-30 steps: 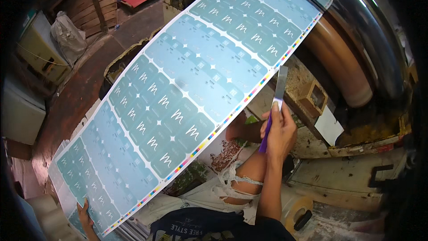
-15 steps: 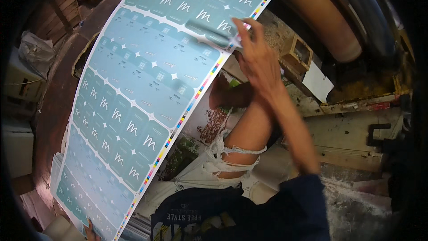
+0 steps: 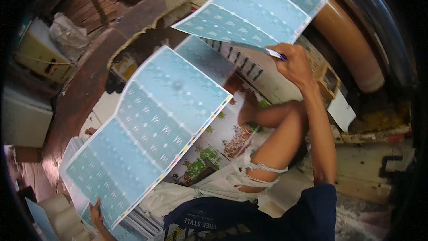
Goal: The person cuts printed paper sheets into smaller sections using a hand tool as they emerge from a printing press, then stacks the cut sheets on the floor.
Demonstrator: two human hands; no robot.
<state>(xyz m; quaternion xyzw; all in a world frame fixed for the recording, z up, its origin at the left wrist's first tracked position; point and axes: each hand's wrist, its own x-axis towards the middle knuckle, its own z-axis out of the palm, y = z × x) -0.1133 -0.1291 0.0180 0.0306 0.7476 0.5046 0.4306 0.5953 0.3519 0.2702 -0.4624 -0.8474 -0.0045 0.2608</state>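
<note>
My right hand [image 3: 293,64] is closed around a knife [image 3: 273,53] with a white and purple handle. Its long thin blade points left, just under the lower edge of a hanging printed sheet [image 3: 263,6]. A separate cut sheet [image 3: 156,102], printed in blue and teal with a colour strip along one side, slants across the left and middle. At its near left end my left hand [image 3: 96,214] rests on the sheet, fingers extended and apart. Under that end lies a stack of sheets [image 3: 140,223].
A brown roller [image 3: 352,49] stands at upper right, beside a small wooden box [image 3: 331,82] and a white card [image 3: 342,110]. My bent leg [image 3: 278,145] lies at centre right. A plastic bag [image 3: 67,33] sits at far left.
The one long sheet is now in two, with a gap between the pieces. My right hand has moved right and slightly down with the knife; the near piece has dropped lower.
</note>
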